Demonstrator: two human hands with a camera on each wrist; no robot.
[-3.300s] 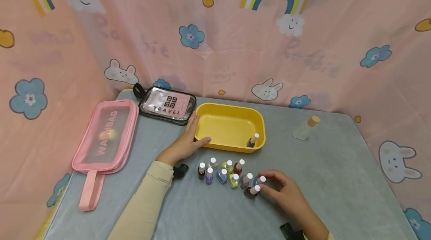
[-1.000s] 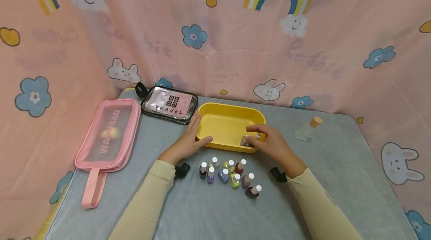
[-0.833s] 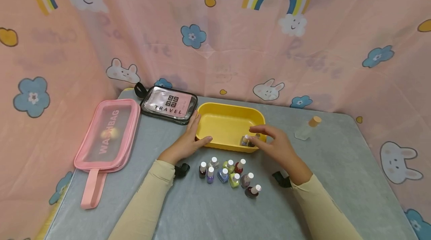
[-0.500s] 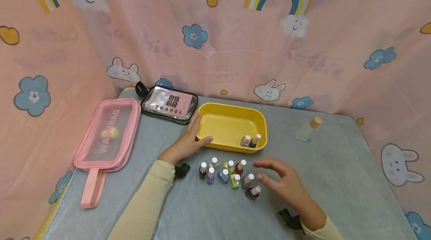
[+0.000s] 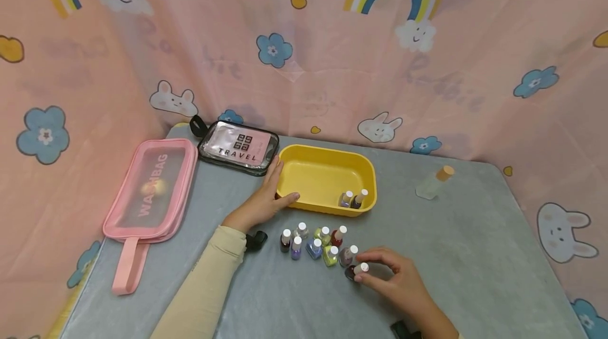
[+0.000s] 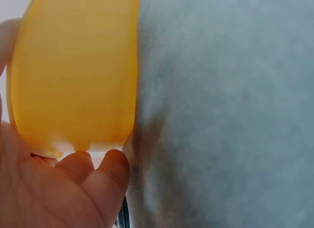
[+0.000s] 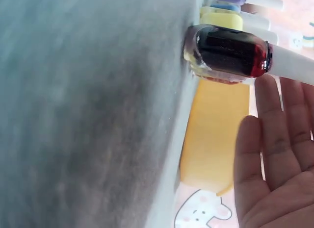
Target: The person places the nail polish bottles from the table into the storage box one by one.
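Observation:
My left hand (image 5: pixel 258 201) rests on the left end of a yellow tray (image 5: pixel 309 207). Its straight fingers lie against the end wall and its thumb on the front rim; the left wrist view shows fingertips touching the wall (image 6: pixel 73 76). My right hand (image 5: pixel 396 281) pinches the white cap of a dark red nail polish bottle (image 5: pixel 350 272). In the right wrist view that bottle (image 7: pixel 221 51) is close up, the other fingers extended below its cap. Several more nail polish bottles (image 5: pixel 331 257) stand just left of it. Two bottles (image 5: pixel 345 200) stand in the tray's front right corner.
A clear bottle with a wooden-look cap (image 5: pixel 429 185) stands on the grey cloth at right. Behind my left hand lies a black-edged travel pouch (image 5: pixel 237 146). A pink wash bag (image 5: pixel 152 191) lies at far left. A patterned pink curtain (image 5: pixel 323 64) hangs behind.
My right hand has put a second bottle in the tray, let go, and come back to the dark red nail polish, now between thumb and finger. The left hand has stayed at the tray.

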